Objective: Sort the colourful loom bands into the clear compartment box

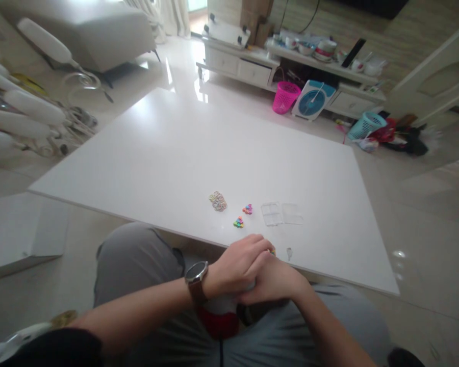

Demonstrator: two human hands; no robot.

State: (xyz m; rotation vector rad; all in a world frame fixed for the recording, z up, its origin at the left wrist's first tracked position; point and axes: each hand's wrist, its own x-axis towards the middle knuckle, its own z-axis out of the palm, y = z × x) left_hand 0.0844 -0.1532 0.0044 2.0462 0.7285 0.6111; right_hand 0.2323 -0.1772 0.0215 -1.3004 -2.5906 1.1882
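Observation:
My left hand (239, 264), with a watch on its wrist, lies over my right hand (273, 279) at the table's near edge. A bit of something yellow (272, 252) shows by the left fingertips; what it is and which hand holds it I cannot make out. The right fingers are mostly hidden. Beyond the hands on the white table (199, 153) lie a pile of pale rings (218, 201), a colourful clip-like piece (238, 222) and a second one (247, 209). An open clear divided box (272, 214) sits to their right, and a small clear item (289, 253) is near the edge.
My knees are under the near table edge. White chairs (34, 107) stand at the left. Past the table are a low cabinet (245, 69), a pink basket (286, 97), a blue fan (312, 100) and a light blue basket (366, 125).

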